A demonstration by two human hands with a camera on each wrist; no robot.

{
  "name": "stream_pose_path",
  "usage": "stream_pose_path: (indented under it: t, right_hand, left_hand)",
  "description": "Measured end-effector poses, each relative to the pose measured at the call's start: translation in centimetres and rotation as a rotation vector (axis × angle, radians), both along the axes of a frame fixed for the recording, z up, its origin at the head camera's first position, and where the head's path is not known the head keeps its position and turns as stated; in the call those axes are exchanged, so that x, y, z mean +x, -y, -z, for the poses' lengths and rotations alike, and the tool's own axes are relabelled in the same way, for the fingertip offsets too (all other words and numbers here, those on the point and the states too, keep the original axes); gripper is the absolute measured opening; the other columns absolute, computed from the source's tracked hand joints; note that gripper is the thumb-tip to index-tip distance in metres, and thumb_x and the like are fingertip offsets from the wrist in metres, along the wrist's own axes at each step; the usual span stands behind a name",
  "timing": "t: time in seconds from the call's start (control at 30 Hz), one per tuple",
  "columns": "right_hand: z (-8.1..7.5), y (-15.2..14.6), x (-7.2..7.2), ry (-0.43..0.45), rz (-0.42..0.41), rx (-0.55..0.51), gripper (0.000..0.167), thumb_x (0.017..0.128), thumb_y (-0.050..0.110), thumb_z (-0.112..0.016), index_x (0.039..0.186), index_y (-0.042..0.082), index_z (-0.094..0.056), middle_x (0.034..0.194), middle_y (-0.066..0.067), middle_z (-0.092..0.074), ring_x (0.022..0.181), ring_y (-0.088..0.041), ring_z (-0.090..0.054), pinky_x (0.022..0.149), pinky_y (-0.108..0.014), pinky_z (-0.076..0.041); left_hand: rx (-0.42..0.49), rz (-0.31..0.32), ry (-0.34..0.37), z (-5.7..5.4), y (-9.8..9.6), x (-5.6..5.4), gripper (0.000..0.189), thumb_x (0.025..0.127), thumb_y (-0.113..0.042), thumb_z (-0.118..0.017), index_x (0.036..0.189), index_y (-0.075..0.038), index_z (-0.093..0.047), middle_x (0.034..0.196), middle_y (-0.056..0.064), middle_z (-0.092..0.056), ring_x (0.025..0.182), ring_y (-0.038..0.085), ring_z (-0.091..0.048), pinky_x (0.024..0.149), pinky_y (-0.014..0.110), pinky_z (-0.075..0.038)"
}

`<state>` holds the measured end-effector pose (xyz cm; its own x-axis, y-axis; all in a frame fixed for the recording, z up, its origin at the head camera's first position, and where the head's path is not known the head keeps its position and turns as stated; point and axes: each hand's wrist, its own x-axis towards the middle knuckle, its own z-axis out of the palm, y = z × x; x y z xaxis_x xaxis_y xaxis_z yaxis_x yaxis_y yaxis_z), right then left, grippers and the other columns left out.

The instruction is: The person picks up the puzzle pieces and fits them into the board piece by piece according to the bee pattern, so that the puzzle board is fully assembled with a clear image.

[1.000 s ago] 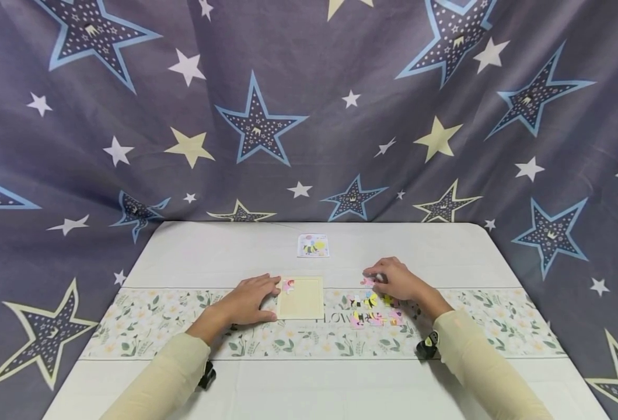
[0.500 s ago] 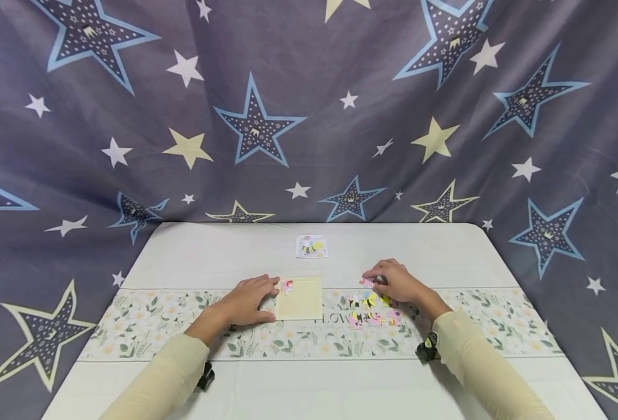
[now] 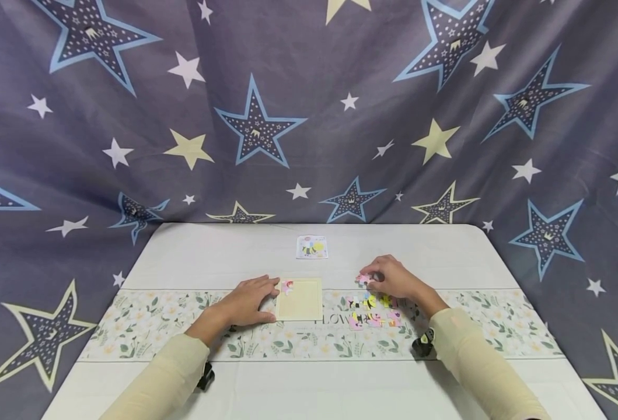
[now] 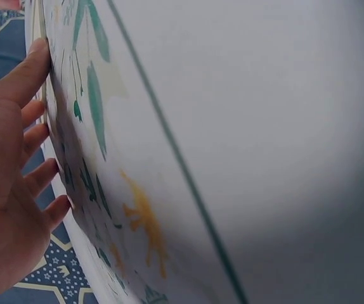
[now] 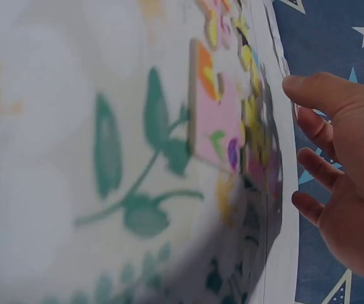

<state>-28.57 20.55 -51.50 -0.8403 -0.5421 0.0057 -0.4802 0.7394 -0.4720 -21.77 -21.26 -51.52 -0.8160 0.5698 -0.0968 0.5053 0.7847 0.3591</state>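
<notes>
My left hand [image 3: 251, 300] lies with fairly straight fingers along the left side of a pale wooden puzzle tray [image 3: 303, 306]; thumb and fingertips touch its edge. One pink puzzle piece with a red figure [image 3: 287, 286] sits in the tray's far left corner. To the right, my right hand [image 3: 393, 279] pinches another pink puzzle piece [image 3: 363, 280] between thumb and fingers, just beyond the loose pieces. Those loose puzzle pieces [image 3: 374, 320], pink, yellow and black, lie in rough rows under and before that hand. The right wrist view shows a pink and orange piece [image 5: 217, 120] close up.
A small picture card with a bee [image 3: 311, 247] lies behind the tray. The white tablecloth [image 3: 309, 385] carries a flowered band [image 3: 266, 341] across its middle. A star-patterned curtain [image 3: 309, 163] stands behind the table.
My right hand has shifted slightly left and away from me with the pinched puzzle piece, which now shows more fully. My left hand stays at the tray.
</notes>
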Motion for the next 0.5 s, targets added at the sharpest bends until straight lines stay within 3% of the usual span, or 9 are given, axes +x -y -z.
stream_pose_path:
  t: [0.5]
  right_hand:
    - [-0.2, 4.0, 0.2, -0.036, -0.064, -0.033, 0.033, 0.091, 0.023, -0.076, 0.124, 0.020, -0.075, 0.114, 0.000, -0.069, 0.123, -0.030, -0.054, 0.109, -0.060, -0.039]
  left_hand:
    - [0.007, 0.015, -0.008, -0.2, 0.0, 0.1, 0.064, 0.089, -0.048, -0.075, 0.139, -0.011, -0.059, 0.163, 0.009, -0.040, 0.153, 0.039, -0.033, 0.123, 0.061, -0.026]
